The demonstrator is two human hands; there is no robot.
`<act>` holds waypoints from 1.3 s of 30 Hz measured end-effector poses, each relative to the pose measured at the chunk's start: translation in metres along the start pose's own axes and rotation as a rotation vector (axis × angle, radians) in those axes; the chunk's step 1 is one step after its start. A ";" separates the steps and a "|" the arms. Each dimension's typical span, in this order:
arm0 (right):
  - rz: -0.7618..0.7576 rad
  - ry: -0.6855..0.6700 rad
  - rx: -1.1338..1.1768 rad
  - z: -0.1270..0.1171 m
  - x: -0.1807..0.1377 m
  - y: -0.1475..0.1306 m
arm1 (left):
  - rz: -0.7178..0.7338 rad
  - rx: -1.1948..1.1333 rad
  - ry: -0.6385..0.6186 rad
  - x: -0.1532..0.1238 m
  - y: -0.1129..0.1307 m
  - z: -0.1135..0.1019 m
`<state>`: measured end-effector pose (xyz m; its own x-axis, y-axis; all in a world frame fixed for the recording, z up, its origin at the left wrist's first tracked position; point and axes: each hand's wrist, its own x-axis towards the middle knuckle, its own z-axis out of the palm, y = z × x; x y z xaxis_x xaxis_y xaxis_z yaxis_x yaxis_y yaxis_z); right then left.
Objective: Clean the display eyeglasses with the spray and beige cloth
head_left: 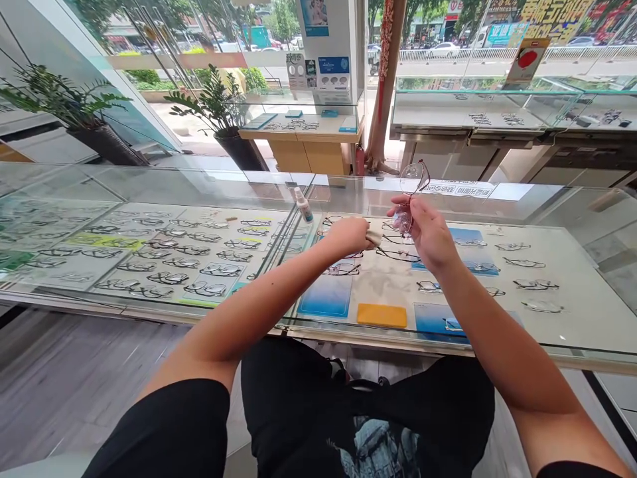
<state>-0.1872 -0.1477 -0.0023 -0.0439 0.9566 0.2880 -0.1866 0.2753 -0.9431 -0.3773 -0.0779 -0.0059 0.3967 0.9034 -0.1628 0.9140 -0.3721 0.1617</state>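
Dangling above the glass-topped display counter (318, 326), a pair of thin-framed eyeglasses (412, 179) is turned on end, one lens over the other, in the person's right hand (428, 229). That hand's thumb and fingers pinch the frame near the lower lens, their exact contact partly hidden. Just beside it, the left hand (348, 236) has its fingers curled together around a small pale cloth (374, 235), which stands apart from the lenses. Left of both hands, a small spray bottle (302, 204) stands upright on the counter. Below, a flat yellow rectangular piece (381, 315) lies near a blue mat (326, 297), and rows of spectacles (166, 262) fill the left-hand section. Beyond the counter, a potted plant (241, 151) stands beside a wooden display cabinet (308, 156), with a street showing through the windows.
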 end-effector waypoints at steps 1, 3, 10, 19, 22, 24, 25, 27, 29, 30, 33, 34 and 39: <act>-0.001 0.001 0.009 0.000 0.000 0.000 | -0.002 0.001 -0.005 0.000 0.000 0.000; -0.003 0.003 0.017 0.001 0.000 0.000 | -0.004 -0.001 -0.012 0.001 0.001 0.001; 0.000 -0.010 0.004 0.000 0.000 0.003 | -0.019 -0.016 0.002 0.000 0.006 0.004; -0.013 0.007 0.030 -0.003 0.002 0.002 | 0.107 -0.473 0.093 -0.012 -0.025 -0.027; -0.018 0.017 0.053 -0.003 0.002 0.001 | 0.285 -1.001 0.127 -0.024 -0.032 -0.027; -0.012 0.018 0.067 -0.003 0.002 0.000 | 0.336 -1.269 0.127 -0.031 -0.029 -0.020; -0.008 0.019 0.073 -0.003 0.001 0.000 | 0.344 -1.375 0.122 -0.035 -0.025 -0.016; 0.000 0.017 0.084 -0.001 0.000 -0.001 | 0.338 -1.534 0.098 -0.041 -0.016 -0.006; 0.009 0.015 0.095 0.001 -0.001 -0.001 | 0.327 -1.642 0.060 -0.046 -0.008 0.002; 0.015 0.014 0.103 0.003 -0.002 0.000 | 0.322 -1.683 0.039 -0.048 -0.004 0.005; 0.036 0.007 0.134 0.008 -0.005 0.001 | 0.298 -1.728 0.017 -0.053 0.001 0.010; 0.041 0.002 0.141 0.010 -0.006 0.002 | 0.278 -1.717 0.027 -0.053 0.002 0.011; 0.034 -0.025 0.137 0.017 -0.009 0.007 | 0.225 -1.674 0.113 -0.056 0.005 0.015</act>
<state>-0.2052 -0.1563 -0.0088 -0.0762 0.9621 0.2620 -0.3164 0.2258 -0.9214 -0.3942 -0.1338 -0.0110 0.4219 0.9047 0.0587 -0.2719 0.0645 0.9601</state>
